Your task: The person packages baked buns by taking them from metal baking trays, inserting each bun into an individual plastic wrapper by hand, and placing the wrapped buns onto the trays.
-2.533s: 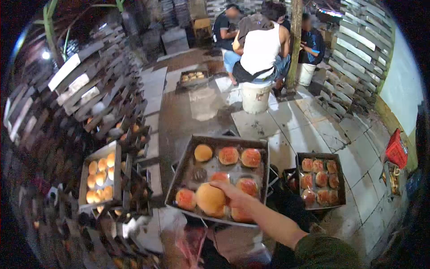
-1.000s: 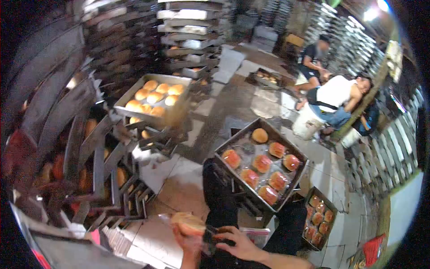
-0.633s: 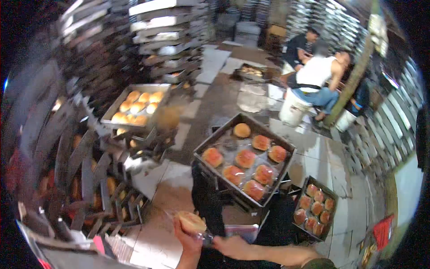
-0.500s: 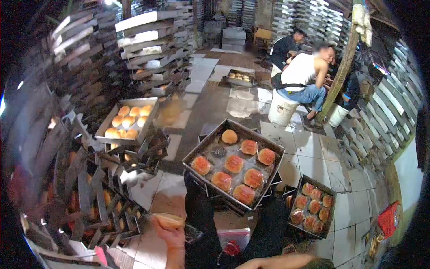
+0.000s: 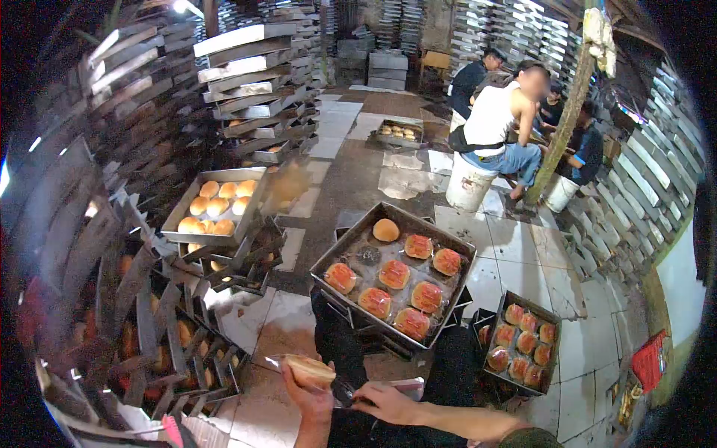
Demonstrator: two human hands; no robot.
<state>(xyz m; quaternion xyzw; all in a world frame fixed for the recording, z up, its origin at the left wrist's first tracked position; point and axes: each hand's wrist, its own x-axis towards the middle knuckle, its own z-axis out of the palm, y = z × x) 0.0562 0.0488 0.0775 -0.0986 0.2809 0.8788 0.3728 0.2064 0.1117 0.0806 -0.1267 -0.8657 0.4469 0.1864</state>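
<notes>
My left hand is wrapped round a plain bun at the bottom centre. Clear plastic shows beside the bun. Close to its right, my right hand has its fingers pressed together at the dark end of something thin that I cannot make out. In front of my knees a metal tray bears one plain bun and several red-topped buns in clear wrap. A plastic bag lies partly hidden behind my right hand.
On the right stands a tray of wrapped buns, near a red basket. A tray of plain buns tops a stack at the left. Co-workers sit on buckets beyond, beside a wooden post.
The plain bun lifted from the tray earlier is now in my left hand, low down. My right hand has come back up beside it after dropping to the bottom edge.
</notes>
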